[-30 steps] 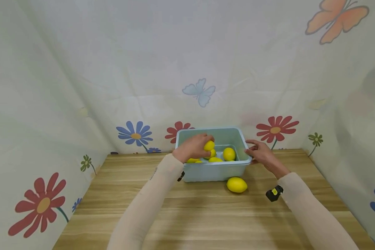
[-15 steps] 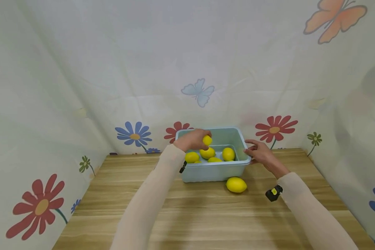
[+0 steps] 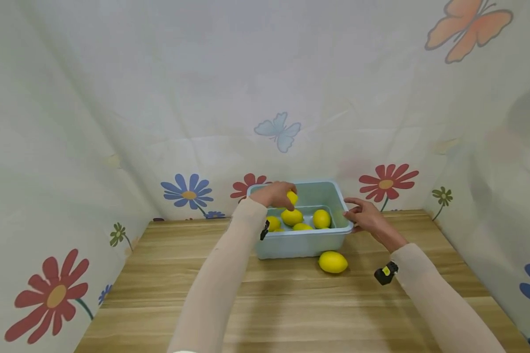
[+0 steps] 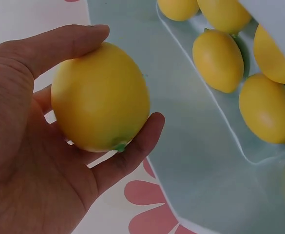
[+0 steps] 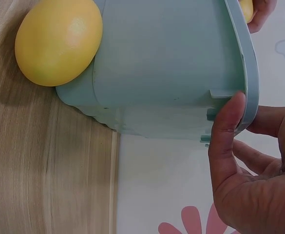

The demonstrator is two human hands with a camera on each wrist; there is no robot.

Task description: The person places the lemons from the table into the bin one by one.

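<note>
My left hand (image 3: 275,194) grips a yellow lemon (image 4: 101,97) between thumb and fingers, with a green stem end showing, over the left part of a pale blue plastic bin (image 3: 302,244). Inside the bin lie several more lemons (image 3: 292,216), apart from the held one. At the bin's right end, my right hand (image 3: 370,220) holds the rim, thumb on one side and fingers on the other in the right wrist view. One loose lemon (image 3: 333,262) rests on the table, close to the bin's front right corner.
The bin stands at the back of a wood-grain table (image 3: 265,304). Behind and at both sides hangs a pale cloth (image 3: 212,98) printed with flowers and butterflies. Each wrist wears a small black camera (image 3: 384,273).
My left hand has risen a little and shifted left with its lemon, uncovering other lemons in the bin. My right hand keeps its hold on the rim.
</note>
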